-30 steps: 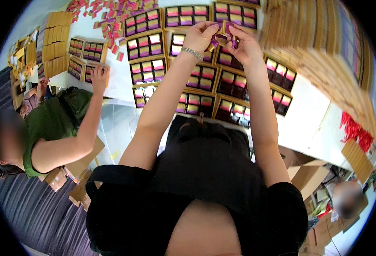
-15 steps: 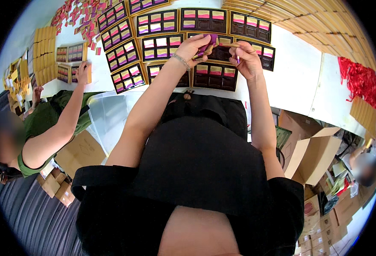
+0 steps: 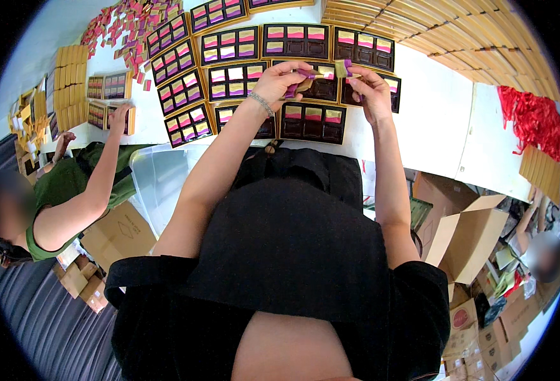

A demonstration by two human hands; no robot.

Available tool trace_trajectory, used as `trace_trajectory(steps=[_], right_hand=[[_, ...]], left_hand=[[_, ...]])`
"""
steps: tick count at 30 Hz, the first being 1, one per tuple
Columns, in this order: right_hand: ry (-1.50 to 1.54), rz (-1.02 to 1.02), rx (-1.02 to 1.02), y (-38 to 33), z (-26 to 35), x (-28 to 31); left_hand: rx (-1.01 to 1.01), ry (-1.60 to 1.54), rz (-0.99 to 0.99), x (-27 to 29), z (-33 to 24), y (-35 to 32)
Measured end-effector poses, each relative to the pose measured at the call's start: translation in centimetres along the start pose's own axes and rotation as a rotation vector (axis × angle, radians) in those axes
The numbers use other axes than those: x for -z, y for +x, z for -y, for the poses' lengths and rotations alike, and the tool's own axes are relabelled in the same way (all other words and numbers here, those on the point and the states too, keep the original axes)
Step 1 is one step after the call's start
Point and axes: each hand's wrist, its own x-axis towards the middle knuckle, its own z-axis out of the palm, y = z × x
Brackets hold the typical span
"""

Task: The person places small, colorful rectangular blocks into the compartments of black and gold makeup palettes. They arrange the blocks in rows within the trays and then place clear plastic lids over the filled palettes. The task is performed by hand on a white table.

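Note:
Over the rows of black six-compartment trays in gold boxes, my left hand (image 3: 281, 84) is closed around several small purple-and-gold wrapped squares (image 3: 303, 81). My right hand (image 3: 370, 92) pinches one purple-and-gold wrapped square (image 3: 343, 68) between thumb and finger, held above the trays. Under and between the hands is a partly filled tray (image 3: 323, 90), largely covered by them. In the nearest tray (image 3: 312, 122), pink-and-gold squares fill the upper row and the lower compartments are bare. Trays to the left (image 3: 188, 126) hold pink squares above and purple ones below.
Loose wrapped squares (image 3: 134, 32) lie heaped at the far left. Stacked gold boxes (image 3: 420, 22) line the far right, with red ribbons (image 3: 531, 117) beyond. At left, a co-worker in green (image 3: 70, 181) reaches toward other trays. A clear plastic bin (image 3: 150, 181) and open carton (image 3: 470, 235) stand below the table.
My right hand has turned and now holds a purple-and-gold square upright, apart from my left hand. My left hand has shifted slightly left and down. The co-worker's hand at left has moved slightly.

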Motion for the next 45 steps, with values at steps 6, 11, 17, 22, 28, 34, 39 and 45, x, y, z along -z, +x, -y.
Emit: trace_trajectory(steps=[6,11,17,22,28,34,39,45], right_hand=[[-0.219,-0.176,0.136,4.9,-0.6,1.6],[-0.746,-0.139,0.127,8.2,-1.2,2.8],[-0.567,-0.254,-0.040,7.1,-0.3,1.9],[-0.184,-0.397,-0.139,7.8,0.0,0.1],[-0.165,-0.490,-0.229,8.8,-1.1,-2.4],[-1.126,-0.371,0.171,6.9,-0.9,-0.7],[-1.563,-0.307,0.229,9.4,0.4,-1.0],[-1.729,-0.045,0.421,10.5,-1.1,0.6]], left_hand=[[0.010,0.117,0.041,0.8,-1.1,0.3],[-0.159,0.378,-0.029,1.6,-1.3,1.6],[-0.182,0.547,-0.203,2.8,-0.9,3.7],[-0.129,0.713,-0.418,3.2,-4.0,8.9],[0.122,1.008,-0.446,2.5,-3.1,11.2],[-0.178,1.676,-0.392,3.1,-3.9,9.3],[-0.278,1.962,-0.150,0.7,-3.5,7.1],[-0.286,2.122,-0.118,2.3,-2.1,8.7]])
